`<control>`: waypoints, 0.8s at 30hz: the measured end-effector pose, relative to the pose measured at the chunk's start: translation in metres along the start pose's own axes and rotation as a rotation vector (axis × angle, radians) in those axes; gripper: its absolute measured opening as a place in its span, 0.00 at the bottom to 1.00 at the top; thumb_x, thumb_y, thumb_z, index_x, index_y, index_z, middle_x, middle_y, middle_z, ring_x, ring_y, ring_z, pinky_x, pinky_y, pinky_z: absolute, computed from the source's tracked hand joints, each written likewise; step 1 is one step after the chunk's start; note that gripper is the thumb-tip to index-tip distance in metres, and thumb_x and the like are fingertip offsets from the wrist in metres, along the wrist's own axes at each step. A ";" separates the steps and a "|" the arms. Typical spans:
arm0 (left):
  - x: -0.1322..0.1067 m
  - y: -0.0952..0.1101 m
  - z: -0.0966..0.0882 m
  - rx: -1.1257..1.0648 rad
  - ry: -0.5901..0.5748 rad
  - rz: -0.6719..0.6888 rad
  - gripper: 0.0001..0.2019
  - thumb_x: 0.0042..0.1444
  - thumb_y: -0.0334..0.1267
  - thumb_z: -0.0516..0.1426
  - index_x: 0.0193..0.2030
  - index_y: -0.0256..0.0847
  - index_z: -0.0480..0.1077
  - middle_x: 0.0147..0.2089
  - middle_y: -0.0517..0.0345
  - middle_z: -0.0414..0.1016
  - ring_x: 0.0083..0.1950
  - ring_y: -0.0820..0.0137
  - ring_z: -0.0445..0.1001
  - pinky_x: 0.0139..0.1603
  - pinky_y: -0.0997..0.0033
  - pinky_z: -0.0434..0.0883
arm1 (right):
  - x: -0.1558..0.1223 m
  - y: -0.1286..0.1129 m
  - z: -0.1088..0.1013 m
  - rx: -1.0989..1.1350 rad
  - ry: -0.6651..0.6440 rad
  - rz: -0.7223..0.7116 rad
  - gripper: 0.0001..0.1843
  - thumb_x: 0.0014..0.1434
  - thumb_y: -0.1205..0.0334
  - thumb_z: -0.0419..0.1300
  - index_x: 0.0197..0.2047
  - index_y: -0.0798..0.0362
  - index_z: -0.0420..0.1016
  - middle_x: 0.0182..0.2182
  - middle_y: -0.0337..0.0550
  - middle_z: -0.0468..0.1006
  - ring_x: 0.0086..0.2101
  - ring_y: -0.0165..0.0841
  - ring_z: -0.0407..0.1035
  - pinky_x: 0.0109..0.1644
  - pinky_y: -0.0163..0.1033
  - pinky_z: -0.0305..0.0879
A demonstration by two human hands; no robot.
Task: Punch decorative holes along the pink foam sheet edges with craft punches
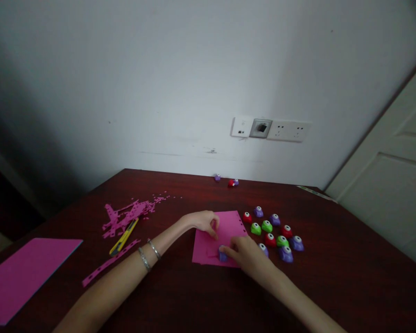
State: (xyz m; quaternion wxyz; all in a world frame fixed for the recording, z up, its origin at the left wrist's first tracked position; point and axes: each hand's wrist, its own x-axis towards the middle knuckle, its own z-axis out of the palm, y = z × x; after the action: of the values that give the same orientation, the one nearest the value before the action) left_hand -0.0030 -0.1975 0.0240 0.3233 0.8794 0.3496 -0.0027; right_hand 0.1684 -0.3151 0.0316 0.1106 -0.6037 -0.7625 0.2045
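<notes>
Pink paper sheets (202, 247) lie on the table in front of me, with a row of punched holes along the right edge. My left hand (205, 221) rests over their upper left part, its bent fingers closed on the pink paper; the fingertips are small and partly hidden. My right hand (247, 253) holds a purple craft punch (223, 253) between thumb and fingers at the lower part of the sheets. Right of that hand stand several more craft punches, among them a green one (255, 228), a red one (270, 239) and a purple one (285, 254).
Pink paper scraps (138, 210) lie at the left, with a yellow utility knife (124, 237) and a punched pink strip (109, 263) nearby. A pink sheet stack (31, 277) sits at the far left. A few punches (232, 182) stand at the back edge, before the wall with its sockets (287, 131).
</notes>
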 end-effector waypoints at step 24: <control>0.003 -0.009 0.007 -0.062 0.033 0.024 0.16 0.37 0.42 0.67 0.31 0.38 0.70 0.24 0.66 0.65 0.25 0.77 0.62 0.25 0.77 0.57 | -0.020 -0.012 0.024 -0.218 0.164 -0.011 0.14 0.60 0.55 0.50 0.32 0.54 0.72 0.27 0.48 0.79 0.29 0.40 0.74 0.27 0.36 0.56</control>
State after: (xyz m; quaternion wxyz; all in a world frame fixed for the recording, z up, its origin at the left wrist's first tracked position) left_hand -0.0047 -0.1952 0.0127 0.3446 0.8729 0.3444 0.0263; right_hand 0.1526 -0.3411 0.0176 0.1076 -0.6225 -0.7721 0.0700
